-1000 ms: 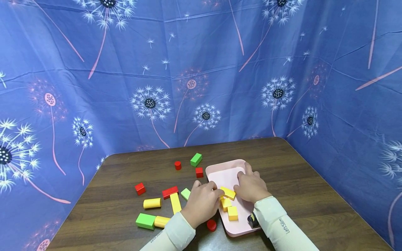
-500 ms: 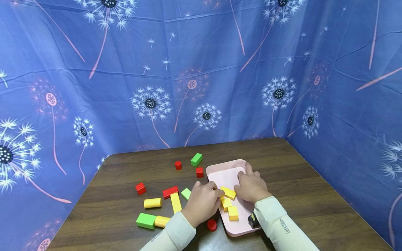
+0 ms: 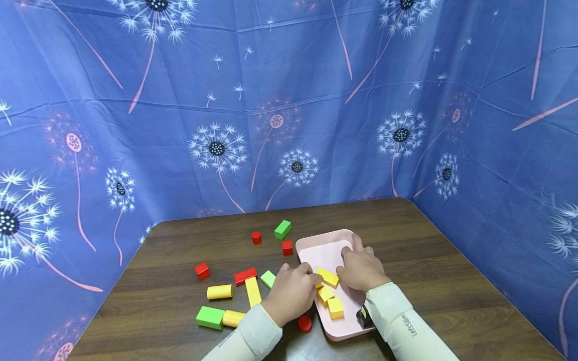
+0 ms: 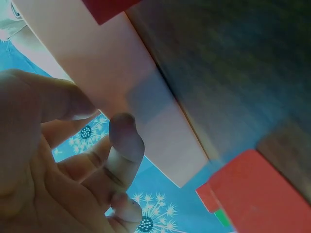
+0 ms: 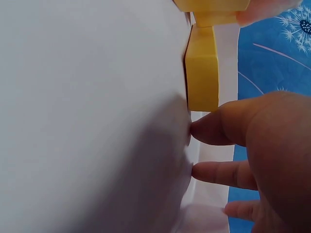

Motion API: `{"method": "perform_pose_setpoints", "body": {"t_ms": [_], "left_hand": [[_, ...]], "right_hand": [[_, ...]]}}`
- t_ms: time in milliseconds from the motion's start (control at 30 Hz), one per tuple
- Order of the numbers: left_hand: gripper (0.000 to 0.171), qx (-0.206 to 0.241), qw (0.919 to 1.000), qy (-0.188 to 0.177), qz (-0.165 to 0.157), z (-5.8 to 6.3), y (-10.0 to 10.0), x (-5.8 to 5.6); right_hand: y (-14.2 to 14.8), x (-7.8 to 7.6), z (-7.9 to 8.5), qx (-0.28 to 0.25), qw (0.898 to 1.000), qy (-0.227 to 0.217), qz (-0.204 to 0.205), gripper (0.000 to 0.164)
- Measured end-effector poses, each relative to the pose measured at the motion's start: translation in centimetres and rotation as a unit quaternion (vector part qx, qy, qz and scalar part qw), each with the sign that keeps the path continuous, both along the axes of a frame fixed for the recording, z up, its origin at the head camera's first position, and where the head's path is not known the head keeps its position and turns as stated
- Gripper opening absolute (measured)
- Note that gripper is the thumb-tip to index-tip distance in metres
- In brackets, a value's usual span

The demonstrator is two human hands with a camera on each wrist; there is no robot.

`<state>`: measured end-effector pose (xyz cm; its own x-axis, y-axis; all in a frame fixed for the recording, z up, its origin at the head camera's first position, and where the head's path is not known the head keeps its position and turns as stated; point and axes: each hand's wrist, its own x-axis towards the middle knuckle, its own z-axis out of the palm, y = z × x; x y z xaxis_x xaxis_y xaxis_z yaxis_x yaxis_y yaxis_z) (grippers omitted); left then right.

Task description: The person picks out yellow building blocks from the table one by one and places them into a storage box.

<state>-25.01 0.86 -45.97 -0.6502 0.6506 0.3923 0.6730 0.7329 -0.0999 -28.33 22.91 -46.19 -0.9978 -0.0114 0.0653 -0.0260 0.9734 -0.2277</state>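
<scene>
A pink tray [image 3: 349,335] stands under both hands, with several yellow blocks inside by its left wall. My left hand [image 3: 291,291] reaches over that wall, its leading fingertips beside a small yellow block [image 3: 318,285]. In the left wrist view some fingers curl outside the wall, while the rim hides the tip of another digit. Inside the tray, my right hand [image 3: 363,271] has its fingers spread, two tips on the tray floor in the right wrist view. One tip lies beside a long yellow block [image 5: 201,73]. A yellow cube [image 3: 335,308] sits nearer the front.
Left of the tray lie a red disc [image 3: 304,324], a yellow plank [image 3: 253,292], yellow cylinders [image 3: 220,292], a green block [image 3: 209,317] and red blocks [image 3: 245,276]. A red cube [image 3: 287,247] and a green block [image 3: 282,229] lie near its far left corner.
The yellow cube has turned and shifted slightly toward the front, and the block behind it has turned a little. My left fingers have moved very slightly; my right hand stays in place.
</scene>
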Motion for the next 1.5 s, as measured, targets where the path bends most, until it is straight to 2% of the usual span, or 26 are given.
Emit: {"method": "perform_pose_setpoints", "body": {"t_ms": [367,633,800,1067,1367,1500], "left_hand": [[0.025,-0.012,0.9995,-0.028,0.000,-0.4,0.0,0.1],[0.043,-0.044,0.9967,-0.064,0.022,-0.4,0.1,0.2],[0.044,-0.052,0.9957,-0.074,0.022,-0.1,0.1,0.4],[0.048,-0.041,0.9940,-0.098,0.025,0.9,0.1,0.8],[0.047,-0.044,0.9936,-0.100,0.028,1.1,-0.1,1.1],[0.045,-0.041,0.9961,-0.075,0.021,1.2,-0.2,1.1]], "right_hand": [[-0.1,0.0,-0.1,-0.008,1.000,0.002,-0.002,0.047],[-0.1,-0.2,-0.2,-0.013,1.000,-0.003,-0.011,0.051],[-0.1,-0.3,-0.4,-0.018,1.000,-0.006,-0.017,0.050],[0.1,-0.4,-0.3,-0.018,1.000,-0.006,-0.018,0.049],[0.1,-0.4,-0.4,-0.024,0.999,-0.007,-0.020,0.044],[0.1,-0.4,-0.3,-0.021,1.000,-0.006,-0.021,0.043]]}}
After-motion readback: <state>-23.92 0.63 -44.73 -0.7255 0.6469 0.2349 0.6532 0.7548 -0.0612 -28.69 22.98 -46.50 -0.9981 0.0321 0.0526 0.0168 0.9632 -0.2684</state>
